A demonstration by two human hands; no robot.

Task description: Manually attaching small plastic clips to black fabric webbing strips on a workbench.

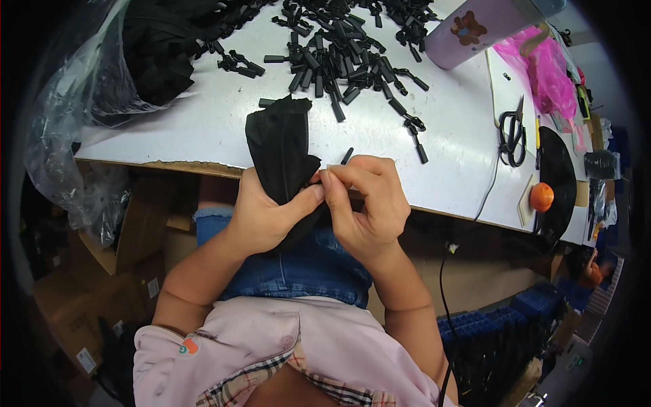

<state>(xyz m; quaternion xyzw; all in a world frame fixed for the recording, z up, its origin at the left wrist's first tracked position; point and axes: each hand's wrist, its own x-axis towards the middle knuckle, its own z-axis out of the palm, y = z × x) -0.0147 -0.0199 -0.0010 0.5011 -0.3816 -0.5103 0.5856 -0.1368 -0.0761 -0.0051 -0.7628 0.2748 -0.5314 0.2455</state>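
Mid-frame, black cloth [278,139] is grasped by the left hand [261,214], its edge apparently being worked by the pinched-together fingers [349,178] of the right hand [371,210], with steadiness seemingly called for next.

Forearms [410,288] angle inward; left hand [268,216] curled, thumb [304,201] extended — right hand [369,207] close by, thumb and forefinger [349,176] pinched.

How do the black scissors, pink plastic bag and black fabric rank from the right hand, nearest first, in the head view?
1. Black fabric: in the left hand.
2. Black scissors: to the right.
3. Pink plastic bag: farther right.
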